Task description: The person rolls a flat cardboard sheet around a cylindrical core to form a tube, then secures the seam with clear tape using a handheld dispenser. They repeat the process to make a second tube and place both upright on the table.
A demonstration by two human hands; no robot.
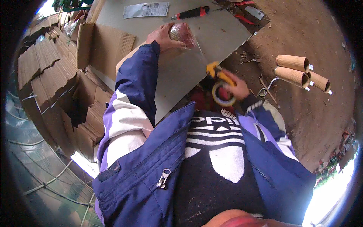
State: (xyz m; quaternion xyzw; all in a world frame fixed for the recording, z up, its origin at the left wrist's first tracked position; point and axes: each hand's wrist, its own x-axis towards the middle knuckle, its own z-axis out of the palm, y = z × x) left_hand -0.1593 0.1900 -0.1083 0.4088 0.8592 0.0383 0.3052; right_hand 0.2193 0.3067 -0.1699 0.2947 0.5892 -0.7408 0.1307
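Note:
My left hand (pixel 162 36) reaches forward and grips a small round reddish item wrapped in clear plastic (pixel 184 34), pressing it onto a grey board (pixel 223 34). Closer to my body, my right hand (pixel 237 87) holds a yellow tape dispenser (pixel 218 81) with a roll of tape on it, at the board's near edge. A strip of clear tape (pixel 199 53) seems to stretch from the wrapped item toward the dispenser. Both arms wear a blue and white jacket.
A red-and-black handled tool (pixel 191 13) and a white paper sheet (pixel 145 10) lie at the far end of the board. Stacks of flattened cardboard (pixel 49 75) fill the left. Three tan tubes (pixel 298 72) lie on the dirt floor to the right.

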